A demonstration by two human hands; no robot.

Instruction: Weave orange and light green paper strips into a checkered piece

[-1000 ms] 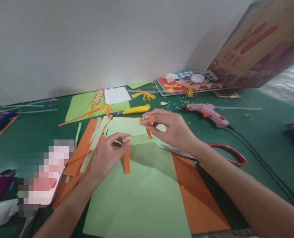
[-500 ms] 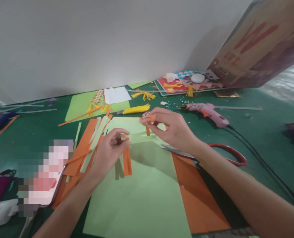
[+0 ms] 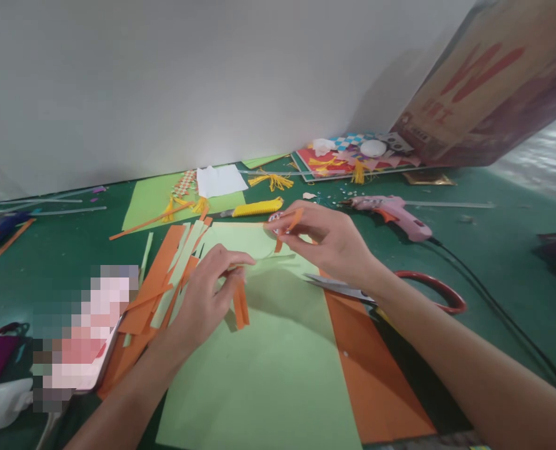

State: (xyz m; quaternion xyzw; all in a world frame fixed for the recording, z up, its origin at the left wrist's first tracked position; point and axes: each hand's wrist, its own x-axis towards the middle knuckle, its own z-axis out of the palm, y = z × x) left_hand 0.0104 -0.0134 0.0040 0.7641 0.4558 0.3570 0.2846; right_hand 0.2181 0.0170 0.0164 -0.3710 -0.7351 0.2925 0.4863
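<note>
My left hand (image 3: 217,281) pinches woven paper strips; orange paper strips (image 3: 241,306) hang down from its fingers. A pale green strip (image 3: 273,259) sticks out to the right from the same fingers. My right hand (image 3: 327,234) is closed with thumb and forefinger on an orange paper strip (image 3: 295,220), whose other end (image 3: 278,245) dips below the fingertips. Both hands are over a large light green paper sheet (image 3: 259,387). An orange sheet (image 3: 372,369) lies partly under it on the right. Scissors with red handles (image 3: 428,282) lie under my right forearm.
Loose orange and green strips (image 3: 177,262) are heaped at the left, beside a phone (image 3: 90,337). A yellow utility knife (image 3: 258,207) lies behind the sheet. At the right rests a pink glue gun (image 3: 395,212) with its cord. Craft pieces (image 3: 348,156) lie near the wall.
My left forefinger has stretched further right over the woven strips, and the hanging orange strips have tilted. The orange strip in my right hand has turned more upright.
</note>
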